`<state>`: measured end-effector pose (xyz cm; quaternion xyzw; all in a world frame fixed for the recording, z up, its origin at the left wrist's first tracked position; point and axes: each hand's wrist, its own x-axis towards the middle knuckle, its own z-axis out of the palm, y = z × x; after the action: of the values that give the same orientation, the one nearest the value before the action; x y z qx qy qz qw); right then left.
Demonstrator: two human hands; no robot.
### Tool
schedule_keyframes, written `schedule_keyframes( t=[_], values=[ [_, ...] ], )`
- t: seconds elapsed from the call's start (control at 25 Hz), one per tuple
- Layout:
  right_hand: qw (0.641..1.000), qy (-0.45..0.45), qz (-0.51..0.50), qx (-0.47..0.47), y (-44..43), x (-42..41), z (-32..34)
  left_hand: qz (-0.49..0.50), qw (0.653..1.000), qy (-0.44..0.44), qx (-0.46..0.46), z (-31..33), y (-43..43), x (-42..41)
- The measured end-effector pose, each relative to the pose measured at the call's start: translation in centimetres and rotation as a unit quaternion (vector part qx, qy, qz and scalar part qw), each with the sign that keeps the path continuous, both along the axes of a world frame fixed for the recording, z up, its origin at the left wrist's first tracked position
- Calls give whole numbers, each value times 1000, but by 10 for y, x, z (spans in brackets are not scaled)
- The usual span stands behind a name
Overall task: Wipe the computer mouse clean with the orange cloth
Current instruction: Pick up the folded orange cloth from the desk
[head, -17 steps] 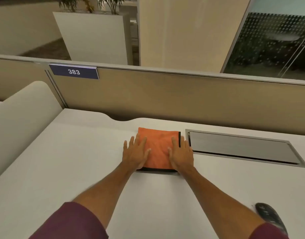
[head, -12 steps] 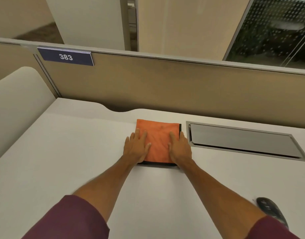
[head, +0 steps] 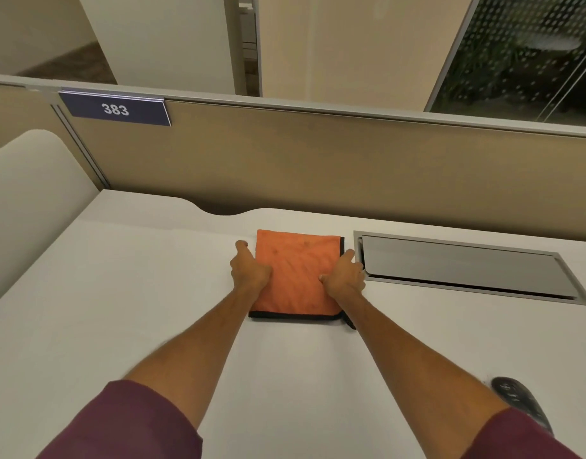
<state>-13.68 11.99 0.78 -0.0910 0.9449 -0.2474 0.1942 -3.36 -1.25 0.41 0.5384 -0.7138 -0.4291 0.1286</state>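
Note:
A folded orange cloth point(head: 298, 276) with a black hem lies flat on the white desk point(head: 119, 309), toward its back. My left hand point(head: 248, 271) rests at the cloth's left edge and my right hand point(head: 346, 276) at its right edge, fingers curled against the sides. Whether either hand grips the fabric or only touches it is unclear. A dark computer mouse point(head: 520, 402) sits at the near right of the desk, partly hidden behind my right sleeve.
A metal cable hatch point(head: 467, 270) is set in the desk just right of the cloth. A beige partition point(head: 318, 167) with a "383" sign point(head: 116, 109) closes the back. A pale rounded panel point(head: 30, 193) stands at the left.
My hands have slid off the top of the cloth, where they lay flat, out to its left and right edges. The camera has tilted down a little.

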Motion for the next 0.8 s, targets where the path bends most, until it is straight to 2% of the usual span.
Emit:
schedule_keyframes(
  t=[0.12, 0.24, 0.32, 0.48, 0.6, 0.8],
  values=[
    [998, -52, -45, -13, -1, -3, 1, 0, 996, -34, 87, 6, -5, 3],
    [994, -87, -50, -42, 4, -5, 0, 5, 982, 44, 183, 10, -8, 11],
    [986, -118, -62, -99, 9, -3, 5, 4, 973, 100, 210, 13, -8, 18],
    [946, -188, -89, -248, 25, 2, 21, -29, 962, 193, 193, 26, -2, 37],
    [924, -203, -78, -314, 45, 5, 33, -94, 951, 243, 168, 41, -1, 55],
    [893, -192, 23, -406, 91, 15, 60, -172, 956, 219, 93, 68, 12, 82]
  ],
)
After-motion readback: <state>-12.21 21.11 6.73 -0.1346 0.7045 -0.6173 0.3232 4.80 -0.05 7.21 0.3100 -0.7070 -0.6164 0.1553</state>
